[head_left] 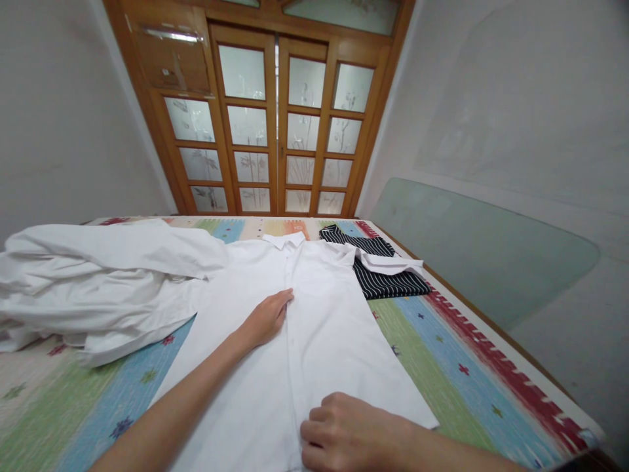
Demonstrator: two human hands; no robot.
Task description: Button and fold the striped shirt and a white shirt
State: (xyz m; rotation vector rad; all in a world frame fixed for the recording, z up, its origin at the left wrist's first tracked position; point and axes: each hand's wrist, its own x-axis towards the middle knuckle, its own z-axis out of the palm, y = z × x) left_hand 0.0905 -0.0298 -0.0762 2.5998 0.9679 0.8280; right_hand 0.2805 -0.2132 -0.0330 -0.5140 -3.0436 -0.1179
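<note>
A white collared shirt (327, 341) lies front up on the patterned surface, its collar toward the doors and its button strip running down the middle. My left hand (269, 319) rests on the chest part, fingers together and closed on the button strip. Lower down, near the hem, my right hand (346, 429) is curled with its knuckles up against the same strip. Its fingertips are partly hidden, but it seems to grip the cloth there. One sleeve (388, 263) stretches out to the right.
Crumpled white cloth (108, 288) is heaped on the left, meeting the shirt's shoulder. A black-and-white striped garment (388, 278) lies under the right sleeve. Striped, flower-patterned bedding (457, 354) covers the surface. Walls flank both sides; wooden glass-paned doors (272, 124) stand behind.
</note>
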